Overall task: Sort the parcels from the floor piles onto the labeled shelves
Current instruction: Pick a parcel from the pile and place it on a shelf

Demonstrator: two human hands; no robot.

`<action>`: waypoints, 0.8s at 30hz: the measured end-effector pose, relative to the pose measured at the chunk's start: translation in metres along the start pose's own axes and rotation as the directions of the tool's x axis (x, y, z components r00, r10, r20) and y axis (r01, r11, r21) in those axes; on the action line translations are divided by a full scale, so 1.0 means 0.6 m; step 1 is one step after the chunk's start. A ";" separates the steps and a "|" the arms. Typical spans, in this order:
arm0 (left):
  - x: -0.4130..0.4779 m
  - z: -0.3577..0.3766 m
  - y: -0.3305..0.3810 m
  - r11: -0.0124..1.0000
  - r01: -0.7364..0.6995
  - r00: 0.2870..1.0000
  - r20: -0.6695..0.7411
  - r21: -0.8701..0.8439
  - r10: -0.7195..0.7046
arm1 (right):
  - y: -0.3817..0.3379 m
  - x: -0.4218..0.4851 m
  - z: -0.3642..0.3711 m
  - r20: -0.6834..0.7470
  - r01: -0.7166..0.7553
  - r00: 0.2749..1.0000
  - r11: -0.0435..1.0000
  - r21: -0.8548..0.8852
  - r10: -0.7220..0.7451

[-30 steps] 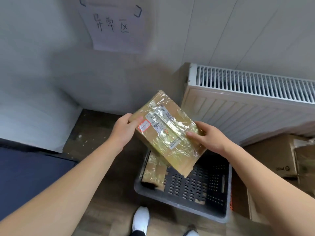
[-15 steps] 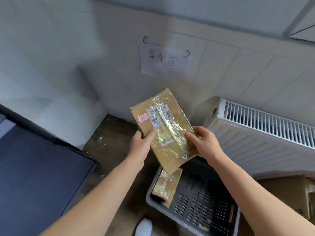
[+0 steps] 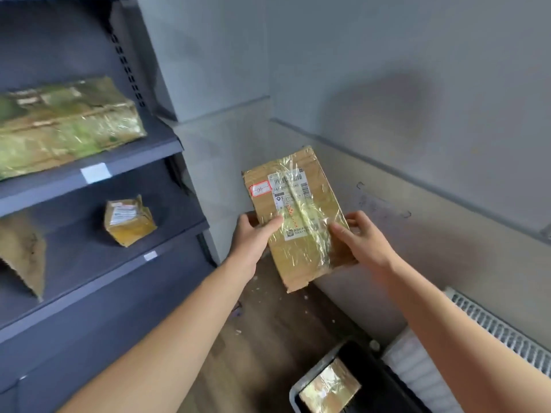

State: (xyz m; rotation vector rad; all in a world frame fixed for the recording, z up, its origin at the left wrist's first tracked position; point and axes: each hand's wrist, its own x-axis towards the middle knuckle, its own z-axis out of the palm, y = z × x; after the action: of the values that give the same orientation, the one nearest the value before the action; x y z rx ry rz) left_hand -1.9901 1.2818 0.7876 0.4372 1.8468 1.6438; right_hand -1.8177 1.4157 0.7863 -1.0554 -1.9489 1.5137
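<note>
A flat cardboard parcel point(image 3: 298, 213) wrapped in clear tape, with a white shipping label and a small red-framed sticker, is held upright in front of me. My left hand point(image 3: 253, 239) grips its left edge, thumb across the front. My right hand point(image 3: 360, 239) grips its right edge. A dark metal shelf unit point(image 3: 125, 162) stands at the left, with white label tags on the shelf fronts. On it lie a large taped parcel point(image 3: 65, 123), a small taped box point(image 3: 128, 222) and a brown parcel point(image 3: 24, 251) at the left edge.
A grey plastic crate point(image 3: 384, 380) sits on the wooden floor at the lower right with another taped parcel point(image 3: 329, 389) inside. A white radiator point(image 3: 501, 332) runs along the wall on the right. A paper sign point(image 3: 384, 204) hangs on the wall behind the held parcel.
The parcel has been lifted away from over the crate and turned upright. My view has swung left, bringing the shelf unit into sight. Both hands kept their grip.
</note>
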 end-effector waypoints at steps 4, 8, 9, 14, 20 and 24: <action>-0.062 -0.097 0.091 0.994 -0.106 0.990 -0.103 -0.040 0.102 | -0.124 -0.025 0.045 0.147 0.132 0.980 0.991 0.017 -0.133; -0.123 -0.193 0.157 0.984 -0.176 0.960 -0.227 -0.033 0.164 | -0.223 -0.061 0.110 0.267 0.233 0.933 0.971 0.059 -0.241; -0.137 -0.217 0.169 0.981 -0.191 0.950 -0.256 -0.026 0.178 | -0.243 -0.070 0.128 0.285 0.255 0.921 0.964 0.076 -0.266; -0.210 -0.336 0.214 0.967 -0.255 0.898 -0.375 -0.022 0.228 | -0.336 -0.116 0.217 0.380 0.310 0.859 0.939 0.147 -0.343; -0.292 -0.480 0.262 0.939 -0.343 0.825 -0.482 -0.011 0.295 | -0.447 -0.194 0.331 0.435 0.377 0.793 0.904 0.199 -0.427; -0.356 -0.582 0.290 0.928 -0.373 0.788 -0.520 0.023 0.329 | -0.516 -0.260 0.412 0.441 0.415 0.761 0.880 0.232 -0.476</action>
State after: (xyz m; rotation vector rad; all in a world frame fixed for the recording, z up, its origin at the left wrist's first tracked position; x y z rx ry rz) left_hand -2.0798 0.9114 1.0172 0.3375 2.1637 2.2605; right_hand -1.9976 1.1113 1.0237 -0.1101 -2.1852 1.6842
